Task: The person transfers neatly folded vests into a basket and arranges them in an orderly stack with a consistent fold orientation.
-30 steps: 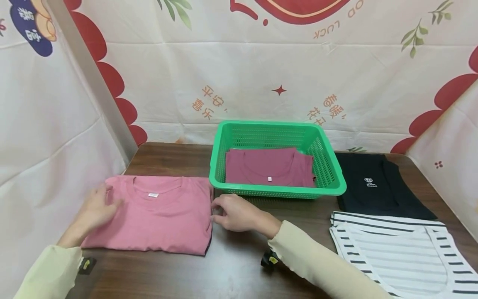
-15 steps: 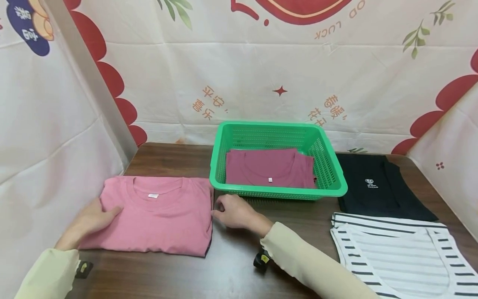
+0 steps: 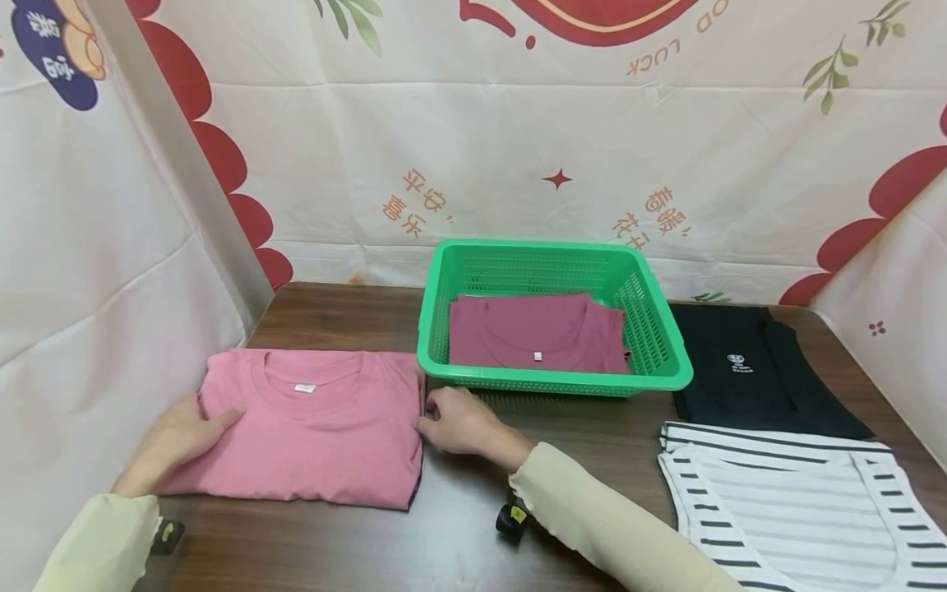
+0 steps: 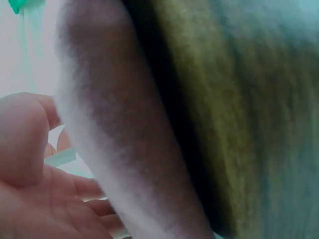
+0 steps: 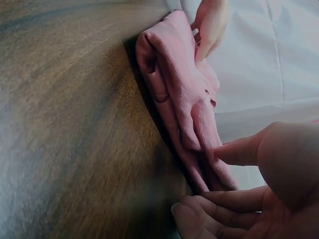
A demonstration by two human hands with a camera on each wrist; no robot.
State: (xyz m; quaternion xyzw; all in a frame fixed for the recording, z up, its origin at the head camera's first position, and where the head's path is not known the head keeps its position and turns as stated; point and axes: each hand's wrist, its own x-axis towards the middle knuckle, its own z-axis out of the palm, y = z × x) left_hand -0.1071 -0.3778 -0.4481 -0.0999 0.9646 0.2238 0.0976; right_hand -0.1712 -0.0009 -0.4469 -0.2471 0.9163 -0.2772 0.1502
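A folded pink T-shirt [image 3: 333, 436] lies flat on the left of the table, its neckline and white label facing up. My left hand [image 3: 180, 436] grips its left side, thumb on top and fingers hidden beyond the edge. My right hand [image 3: 460, 421] pinches the opposite side near the upper corner. In the right wrist view, the right thumb presses the upper layer of the pink T-shirt [image 5: 174, 64], and the curled fingers are at its underside by the table. The left wrist view shows the left hand [image 4: 45, 204] close beside a blurred fold.
A green basket [image 3: 555, 380] at the back centre holds a folded plum-coloured shirt [image 3: 528, 329]. On the right lie a folded black garment [image 3: 728, 390] and a white striped garment [image 3: 799, 510]. Printed cloth [image 3: 503, 164] hangs behind the brown table [image 3: 355, 543] and along both sides.
My left hand has moved down along the T-shirt's left edge and settled there. The right hand's fingers have closed in on the right edge. The T-shirt lies in nearly the same place.
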